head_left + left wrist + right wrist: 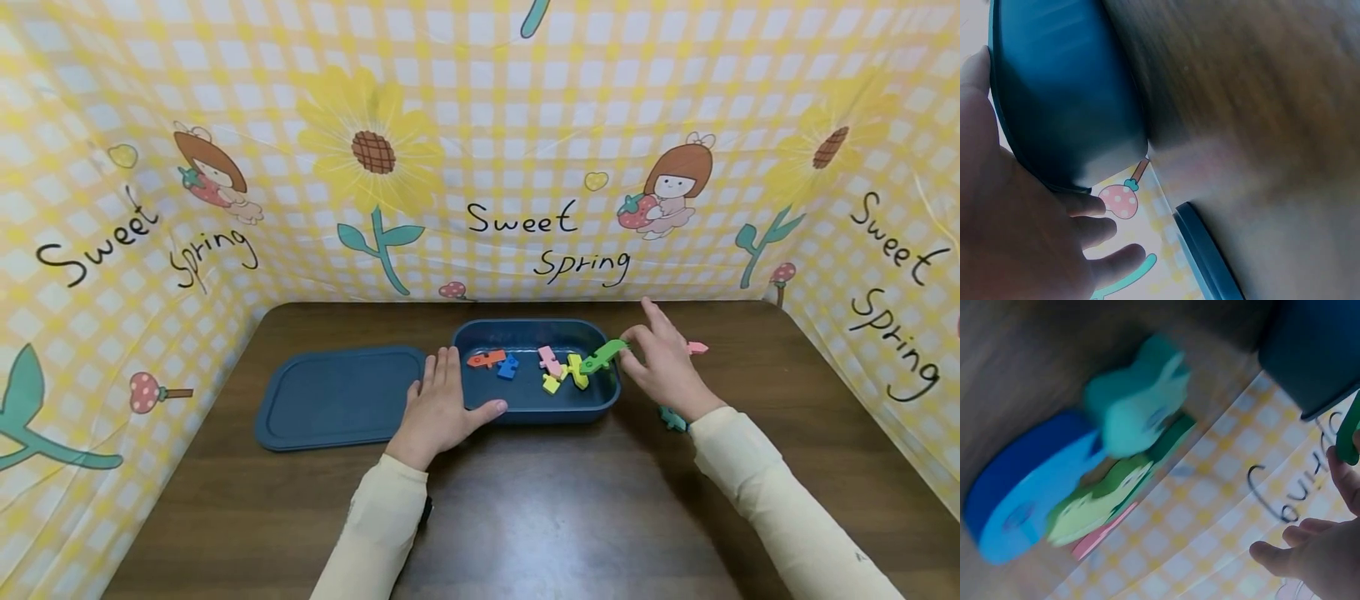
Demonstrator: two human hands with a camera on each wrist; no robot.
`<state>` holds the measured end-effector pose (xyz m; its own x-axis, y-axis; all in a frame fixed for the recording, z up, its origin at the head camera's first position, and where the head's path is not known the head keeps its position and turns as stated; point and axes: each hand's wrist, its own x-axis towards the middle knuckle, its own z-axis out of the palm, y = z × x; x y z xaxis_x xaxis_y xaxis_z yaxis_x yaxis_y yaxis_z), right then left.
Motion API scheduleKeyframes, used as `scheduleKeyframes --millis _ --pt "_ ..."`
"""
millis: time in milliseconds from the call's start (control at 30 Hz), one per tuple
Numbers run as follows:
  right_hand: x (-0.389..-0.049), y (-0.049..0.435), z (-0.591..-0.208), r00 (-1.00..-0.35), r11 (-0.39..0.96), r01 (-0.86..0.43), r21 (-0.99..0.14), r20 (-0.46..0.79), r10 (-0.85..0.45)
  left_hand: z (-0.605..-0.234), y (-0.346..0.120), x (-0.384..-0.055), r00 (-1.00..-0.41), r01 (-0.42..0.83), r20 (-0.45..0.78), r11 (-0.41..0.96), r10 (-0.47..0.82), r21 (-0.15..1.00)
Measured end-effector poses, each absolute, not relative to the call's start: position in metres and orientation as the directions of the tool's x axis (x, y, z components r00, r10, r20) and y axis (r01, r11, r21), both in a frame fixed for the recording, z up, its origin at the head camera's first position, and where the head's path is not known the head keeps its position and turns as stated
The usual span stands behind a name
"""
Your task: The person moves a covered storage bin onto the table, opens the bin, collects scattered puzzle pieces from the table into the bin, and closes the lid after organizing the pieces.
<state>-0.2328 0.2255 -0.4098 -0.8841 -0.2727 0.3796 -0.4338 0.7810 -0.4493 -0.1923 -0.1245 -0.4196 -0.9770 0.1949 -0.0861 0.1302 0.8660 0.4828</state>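
green piece [602,357], one end seemingly between the right fingers [643,337]

Right wrist view's edge crops the held green piece [1349,430] (teal piece [1138,406] blurred)

It was a screened table corner, but in which kind of building, one could not tell. A yellow checked cloth [480,92] with printed sunflowers [367,154] filled the upper, left and right parts of the frame, around a brown wood-grained tabletop [540,517].
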Motion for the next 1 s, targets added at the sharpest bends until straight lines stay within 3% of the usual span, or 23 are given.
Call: scheduleKeyframes --millis 400,1000 --pt "-0.226 0.205 -0.414 -0.900 0.803 -0.394 -0.447 0.364 -0.239 -0.420 -0.123 -0.192 -0.976 0.132 -0.089 0.869 0.198 0.477" --pt "-0.194 0.181 -0.423 -0.919 0.825 -0.261 -0.501 0.392 -0.053 -0.421 -0.124 -0.194 -0.977 0.123 -0.097 0.879 0.188 0.460"
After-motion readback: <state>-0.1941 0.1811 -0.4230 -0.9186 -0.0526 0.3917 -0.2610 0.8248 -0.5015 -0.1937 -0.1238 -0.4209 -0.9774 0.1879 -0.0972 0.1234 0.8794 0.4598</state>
